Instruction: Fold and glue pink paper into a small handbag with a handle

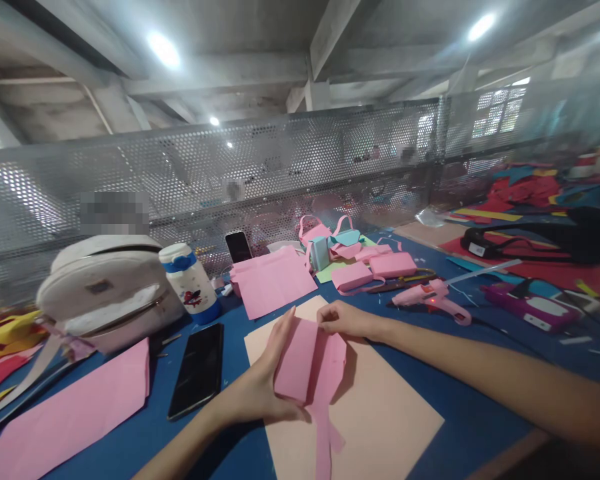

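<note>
My left hand is closed around a folded pink paper piece, thumb on its lower edge and fingers behind its left side. My right hand pinches the top edge of the same pink piece. A narrow pink strip hangs down from it. The piece is held just above a peach paper sheet lying on the blue table.
A black phone lies left of the peach sheet. Farther left are a pink sheet, a white bag and a bottle. A pink glue gun and finished pink paper bags lie behind. A mesh fence backs the table.
</note>
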`<state>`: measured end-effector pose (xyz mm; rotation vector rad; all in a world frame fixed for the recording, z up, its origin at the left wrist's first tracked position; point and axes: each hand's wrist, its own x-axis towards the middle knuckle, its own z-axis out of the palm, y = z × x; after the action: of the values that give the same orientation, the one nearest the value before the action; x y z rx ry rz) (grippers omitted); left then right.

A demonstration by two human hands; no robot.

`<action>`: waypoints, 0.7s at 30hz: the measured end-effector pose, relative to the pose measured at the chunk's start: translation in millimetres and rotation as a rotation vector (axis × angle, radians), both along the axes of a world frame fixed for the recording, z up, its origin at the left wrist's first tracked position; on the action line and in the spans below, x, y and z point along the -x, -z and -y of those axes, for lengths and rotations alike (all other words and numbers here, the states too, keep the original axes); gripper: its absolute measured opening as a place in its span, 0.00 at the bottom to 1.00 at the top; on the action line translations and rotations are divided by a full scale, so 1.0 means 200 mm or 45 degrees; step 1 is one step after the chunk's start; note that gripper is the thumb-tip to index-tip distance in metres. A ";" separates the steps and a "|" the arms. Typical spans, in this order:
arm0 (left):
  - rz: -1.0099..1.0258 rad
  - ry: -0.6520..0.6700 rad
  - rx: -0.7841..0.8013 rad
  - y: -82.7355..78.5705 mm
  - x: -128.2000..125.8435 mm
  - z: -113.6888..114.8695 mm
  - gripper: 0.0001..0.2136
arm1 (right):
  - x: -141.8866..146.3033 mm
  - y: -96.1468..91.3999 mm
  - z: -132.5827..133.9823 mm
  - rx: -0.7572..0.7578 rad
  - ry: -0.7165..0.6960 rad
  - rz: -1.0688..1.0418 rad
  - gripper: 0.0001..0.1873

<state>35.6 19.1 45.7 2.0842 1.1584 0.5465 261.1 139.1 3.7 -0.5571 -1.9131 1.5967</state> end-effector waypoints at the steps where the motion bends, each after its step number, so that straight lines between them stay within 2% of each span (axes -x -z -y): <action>1: -0.007 0.005 -0.022 0.00 0.01 0.00 0.62 | 0.00 0.00 0.00 0.000 0.004 0.001 0.21; 8: -0.039 0.017 -0.154 -0.01 0.02 -0.02 0.60 | -0.01 -0.02 0.01 0.007 -0.020 0.053 0.18; 21: -0.065 -0.025 -0.056 0.03 0.05 -0.04 0.65 | -0.01 -0.05 0.03 0.007 -0.033 0.102 0.13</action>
<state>25.9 27.4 39.7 2.1374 1.2073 0.5353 262.3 132.5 14.0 -0.6098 -1.9825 1.6184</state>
